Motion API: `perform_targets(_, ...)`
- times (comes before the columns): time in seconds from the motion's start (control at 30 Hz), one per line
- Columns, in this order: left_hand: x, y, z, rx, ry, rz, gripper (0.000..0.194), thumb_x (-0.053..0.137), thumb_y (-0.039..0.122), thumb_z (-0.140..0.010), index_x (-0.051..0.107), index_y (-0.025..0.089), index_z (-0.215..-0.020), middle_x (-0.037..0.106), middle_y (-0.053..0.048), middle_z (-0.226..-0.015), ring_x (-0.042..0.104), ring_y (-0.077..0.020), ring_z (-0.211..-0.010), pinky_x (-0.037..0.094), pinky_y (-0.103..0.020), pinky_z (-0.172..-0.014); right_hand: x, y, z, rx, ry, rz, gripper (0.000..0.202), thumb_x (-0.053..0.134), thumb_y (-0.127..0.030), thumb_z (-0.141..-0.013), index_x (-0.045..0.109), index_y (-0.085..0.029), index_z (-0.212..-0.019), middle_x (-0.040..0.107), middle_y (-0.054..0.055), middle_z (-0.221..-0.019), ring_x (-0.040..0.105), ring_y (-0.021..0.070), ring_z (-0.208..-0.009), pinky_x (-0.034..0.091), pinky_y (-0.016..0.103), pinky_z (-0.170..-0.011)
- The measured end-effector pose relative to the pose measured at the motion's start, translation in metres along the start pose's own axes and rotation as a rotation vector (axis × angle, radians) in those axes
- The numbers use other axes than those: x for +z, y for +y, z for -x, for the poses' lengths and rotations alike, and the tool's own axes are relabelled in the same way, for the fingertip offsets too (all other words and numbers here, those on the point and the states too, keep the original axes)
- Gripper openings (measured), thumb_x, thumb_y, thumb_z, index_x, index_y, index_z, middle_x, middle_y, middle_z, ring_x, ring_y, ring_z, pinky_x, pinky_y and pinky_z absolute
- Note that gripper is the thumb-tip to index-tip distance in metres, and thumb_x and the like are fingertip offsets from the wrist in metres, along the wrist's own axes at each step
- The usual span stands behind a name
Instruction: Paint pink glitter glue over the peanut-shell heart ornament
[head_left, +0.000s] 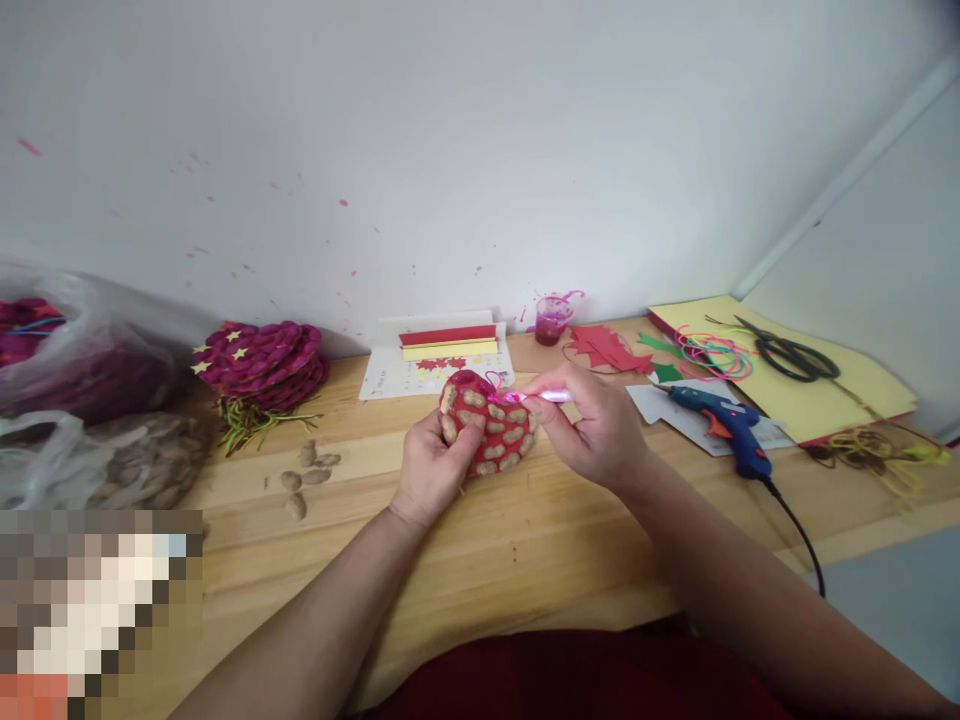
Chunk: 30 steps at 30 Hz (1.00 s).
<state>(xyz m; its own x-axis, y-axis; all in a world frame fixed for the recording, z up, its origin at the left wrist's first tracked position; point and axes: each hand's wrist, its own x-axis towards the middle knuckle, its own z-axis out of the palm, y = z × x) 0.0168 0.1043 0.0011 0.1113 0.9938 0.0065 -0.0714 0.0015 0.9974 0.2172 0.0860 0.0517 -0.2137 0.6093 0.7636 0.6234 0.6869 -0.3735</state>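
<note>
The left hand [431, 465] clamps its fingers on a red heart ornament [489, 424] covered with peanut shells; the right hand [592, 425] pinches a pink pen [541, 397] against it. No readable writing.

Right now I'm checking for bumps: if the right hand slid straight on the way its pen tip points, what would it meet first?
The right hand points its pen leftward at the red heart, held by the left hand. The tip seems already at the heart's top edge, so it would likely meet that first; depth is unclear.
</note>
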Motion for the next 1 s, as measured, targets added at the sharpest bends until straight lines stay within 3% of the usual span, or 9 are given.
perform_targets(0.5,-0.002,-0.008,-0.002,-0.071,-0.011,0.112,0.047,0.088,0.057,-0.07,0.075,0.014,-0.085,0.079,-0.007,-0.078,0.073,-0.0213,-0.066,0.061,-0.034,-0.069,0.001,0.001,0.0,0.032,0.003,-0.008,0.006,0.062,-0.019,-0.098,0.066,-0.023,-0.099,0.08,0.003,-0.09,0.075,0.0178,-0.081,0.058,0.03,-0.071)
perform_targets(1.0,0.001,-0.011,-0.005,-0.127,-0.022,0.33,0.037,0.091,0.044,-0.07,0.073,0.015,-0.083,0.08,-0.007,-0.076,0.074,-0.0224,-0.064,0.063,-0.035,-0.067,-0.002,0.005,0.0,0.087,0.017,-0.023,0.002,0.065,-0.021,-0.096,0.066,-0.023,-0.097,0.077,0.001,-0.087,0.07,0.0154,-0.072,0.053,0.028,-0.064)
